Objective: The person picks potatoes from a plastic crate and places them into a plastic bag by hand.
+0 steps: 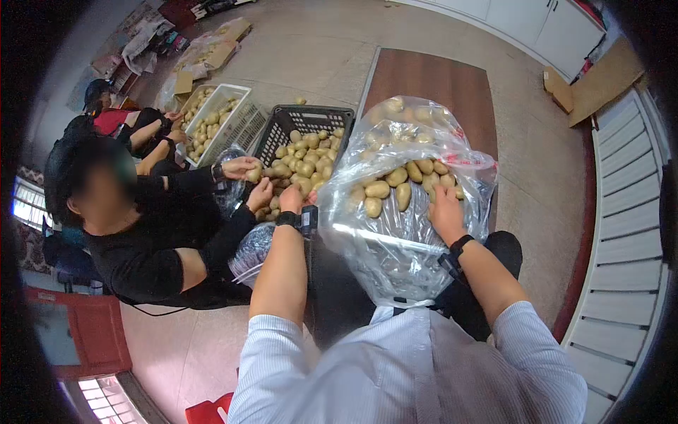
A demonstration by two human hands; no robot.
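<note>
A large clear plastic bag (395,247) lies open over my lap and a brown board, with several potatoes (378,189) inside it. My right hand (445,214) is in the bag's opening, at the right end of the potatoes; its fingertips are partly hidden, so its grip is unclear. To the left, my left hand (292,200) reaches to the near edge of the black crate (282,120), which is full of potatoes. Its fingers are bent beside the potatoes there, and what they hold, if anything, cannot be made out.
At the left a co-worker (141,233) in black holds a potato over the crate's near corner. Behind stands a white crate (244,106) of potatoes, with another person (116,120) beyond. The brown board (438,78) extends away; cardboard (607,81) leans at the right.
</note>
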